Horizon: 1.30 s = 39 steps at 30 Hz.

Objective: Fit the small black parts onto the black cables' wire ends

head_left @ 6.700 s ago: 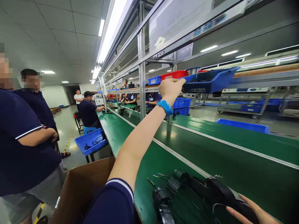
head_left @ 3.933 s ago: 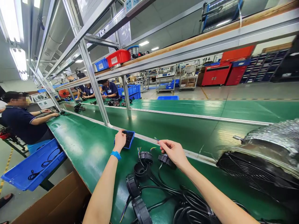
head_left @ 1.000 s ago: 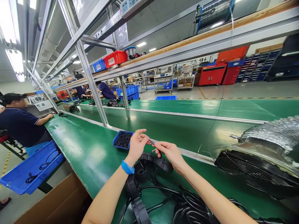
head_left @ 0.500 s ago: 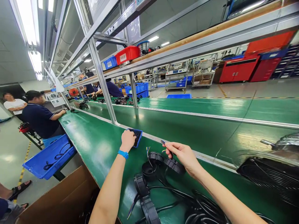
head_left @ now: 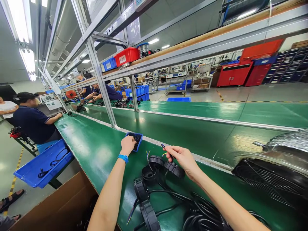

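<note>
My left hand [head_left: 127, 145] is at the near left edge of a small blue tray [head_left: 140, 143] holding small black parts. Its fingers are curled together; whatever may be between them is too small to make out. My right hand [head_left: 179, 157] pinches thin coloured cable wires [head_left: 163, 146], their ends pointing left. Just below that hand lies a round black cap with a ribbed rim [head_left: 173, 169]. More such black caps [head_left: 141, 189] rest nearby, some with loose coloured wires [head_left: 148, 156] sticking out. Thick black cables [head_left: 204, 208] lie coiled under my right forearm.
A metal post [head_left: 101, 80] rises from the green bench [head_left: 96, 141], below a shelf with a red bin [head_left: 127, 56]. To the right stands a black fan-like grille [head_left: 262, 179]. At left are a cardboard box [head_left: 60, 205], a blue tub [head_left: 43, 168] and a seated person [head_left: 33, 122].
The view has turned slightly right, so everything sits further left. My left hand has drawn back a little, exposing more of the small tray. My right hand keeps its pinch on the wires.
</note>
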Available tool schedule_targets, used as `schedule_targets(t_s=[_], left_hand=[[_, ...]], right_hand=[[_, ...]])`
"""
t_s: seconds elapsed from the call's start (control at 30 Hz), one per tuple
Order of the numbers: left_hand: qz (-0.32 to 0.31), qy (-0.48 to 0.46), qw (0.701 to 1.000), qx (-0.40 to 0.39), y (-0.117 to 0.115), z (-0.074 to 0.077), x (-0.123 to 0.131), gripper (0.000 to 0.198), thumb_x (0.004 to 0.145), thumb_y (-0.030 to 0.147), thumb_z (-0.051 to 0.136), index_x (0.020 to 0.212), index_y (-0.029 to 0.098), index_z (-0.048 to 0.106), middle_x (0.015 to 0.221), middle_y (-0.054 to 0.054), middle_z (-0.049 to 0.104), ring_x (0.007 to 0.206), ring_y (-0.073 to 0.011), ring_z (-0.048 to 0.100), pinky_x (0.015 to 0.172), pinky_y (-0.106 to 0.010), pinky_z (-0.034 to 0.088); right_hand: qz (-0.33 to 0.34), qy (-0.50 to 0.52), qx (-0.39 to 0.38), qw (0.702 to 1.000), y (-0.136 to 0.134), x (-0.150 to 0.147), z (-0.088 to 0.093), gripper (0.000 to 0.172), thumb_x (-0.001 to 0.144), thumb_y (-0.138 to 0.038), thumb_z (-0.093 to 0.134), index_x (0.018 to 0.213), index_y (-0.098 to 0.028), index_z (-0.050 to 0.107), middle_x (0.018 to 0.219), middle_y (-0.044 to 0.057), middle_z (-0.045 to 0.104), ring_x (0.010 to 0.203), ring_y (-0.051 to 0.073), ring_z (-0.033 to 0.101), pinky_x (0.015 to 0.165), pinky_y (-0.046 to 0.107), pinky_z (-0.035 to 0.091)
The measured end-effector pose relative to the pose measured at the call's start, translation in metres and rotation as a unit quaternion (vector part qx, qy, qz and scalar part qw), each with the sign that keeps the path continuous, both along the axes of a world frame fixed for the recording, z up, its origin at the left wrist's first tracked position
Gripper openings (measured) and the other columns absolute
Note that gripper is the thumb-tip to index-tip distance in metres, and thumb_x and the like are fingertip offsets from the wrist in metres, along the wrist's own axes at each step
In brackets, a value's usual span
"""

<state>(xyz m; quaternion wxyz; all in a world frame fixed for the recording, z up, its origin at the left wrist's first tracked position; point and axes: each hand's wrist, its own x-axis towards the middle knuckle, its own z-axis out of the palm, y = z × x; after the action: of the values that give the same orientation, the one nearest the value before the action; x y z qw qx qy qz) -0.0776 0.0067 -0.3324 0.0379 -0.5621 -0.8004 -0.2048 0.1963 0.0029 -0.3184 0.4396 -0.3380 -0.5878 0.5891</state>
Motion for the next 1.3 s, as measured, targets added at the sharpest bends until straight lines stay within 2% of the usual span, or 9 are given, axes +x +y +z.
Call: schedule_targets(t_s=[0.37,0.47,0.53,0.6,0.67,0.73,0.77,1.0,1.3], left_hand=[[-0.012,-0.137,0.987,0.087,-0.003,0.008,-0.001,0.018,0.082,0.011,0.058,0.085,0.019,0.074,0.101,-0.011,0.074,0.098,-0.0240,0.066,0.090,-0.036,0.047],[-0.043,-0.197,0.969,0.140,-0.005,0.017,0.017,0.018,0.085,0.015,0.056,0.093,0.016,0.072,0.101,-0.011,0.074,0.094,-0.0213,0.067,0.090,-0.035,0.049],[-0.093,-0.239,0.954,0.158,-0.007,0.022,0.038,0.021,0.088,0.021,0.054,0.099,0.014,0.071,0.098,-0.011,0.075,0.090,-0.0184,0.069,0.086,-0.032,0.052],[-0.184,-0.332,0.910,0.165,-0.010,0.025,0.063,0.023,0.087,0.027,0.059,0.100,0.012,0.070,0.096,-0.011,0.076,0.085,-0.0177,0.071,0.081,-0.031,0.055],[-0.272,-0.457,0.830,0.167,-0.015,0.027,0.085,0.024,0.082,0.032,0.067,0.094,0.011,0.071,0.092,-0.012,0.076,0.080,-0.0183,0.071,0.077,-0.031,0.056],[-0.312,-0.550,0.758,0.163,-0.020,0.028,0.100,0.027,0.075,0.034,0.075,0.088,0.011,0.072,0.087,-0.012,0.076,0.073,-0.0176,0.071,0.074,-0.031,0.057],[-0.312,-0.569,0.744,0.161,-0.022,0.028,0.103,0.028,0.073,0.034,0.078,0.086,0.011,0.072,0.085,-0.011,0.076,0.070,-0.0166,0.070,0.073,-0.031,0.057],[-0.292,-0.615,0.712,0.173,-0.024,0.031,0.104,0.033,0.067,0.037,0.084,0.084,0.011,0.073,0.082,-0.010,0.076,0.070,-0.0169,0.070,0.071,-0.030,0.056],[-0.293,-0.606,0.717,0.179,-0.025,0.030,0.108,0.029,0.069,0.035,0.083,0.083,0.012,0.074,0.085,-0.010,0.077,0.072,-0.0158,0.069,0.073,-0.030,0.055]], right_hand=[[0.005,0.000,0.004,1.000,0.001,0.000,-0.001,0.053,0.059,-0.068,0.079,0.071,-0.016,0.073,0.059,0.003,0.062,0.050,0.014,0.052,0.056,0.030,0.043],[0.008,0.001,0.004,1.000,0.000,-0.001,0.000,0.052,0.060,-0.066,0.078,0.071,-0.016,0.073,0.058,0.003,0.061,0.050,0.013,0.051,0.056,0.029,0.042],[0.011,0.000,0.003,1.000,-0.001,-0.001,0.001,0.052,0.060,-0.066,0.078,0.070,-0.015,0.072,0.056,0.002,0.060,0.049,0.013,0.051,0.054,0.029,0.041],[0.017,-0.002,0.001,1.000,-0.001,-0.002,0.002,0.052,0.059,-0.066,0.077,0.069,-0.015,0.072,0.055,0.002,0.059,0.047,0.013,0.050,0.053,0.029,0.040],[0.021,-0.004,0.001,1.000,-0.001,-0.002,0.003,0.051,0.059,-0.065,0.077,0.069,-0.015,0.073,0.053,0.002,0.059,0.047,0.014,0.050,0.052,0.029,0.039],[0.023,-0.005,0.001,1.000,-0.001,-0.002,0.005,0.050,0.060,-0.065,0.076,0.069,-0.016,0.072,0.053,0.002,0.059,0.048,0.014,0.050,0.053,0.029,0.040],[0.023,-0.006,0.002,1.000,-0.002,-0.002,0.005,0.049,0.060,-0.064,0.075,0.068,-0.016,0.072,0.054,0.002,0.059,0.048,0.014,0.050,0.053,0.029,0.040],[0.017,-0.005,0.010,1.000,-0.002,-0.001,0.004,0.048,0.064,-0.064,0.073,0.070,-0.017,0.071,0.055,0.002,0.060,0.048,0.014,0.049,0.054,0.029,0.039],[0.020,0.004,0.009,1.000,-0.002,-0.001,0.005,0.048,0.065,-0.063,0.073,0.070,-0.016,0.071,0.054,0.001,0.060,0.046,0.013,0.049,0.053,0.029,0.039]])
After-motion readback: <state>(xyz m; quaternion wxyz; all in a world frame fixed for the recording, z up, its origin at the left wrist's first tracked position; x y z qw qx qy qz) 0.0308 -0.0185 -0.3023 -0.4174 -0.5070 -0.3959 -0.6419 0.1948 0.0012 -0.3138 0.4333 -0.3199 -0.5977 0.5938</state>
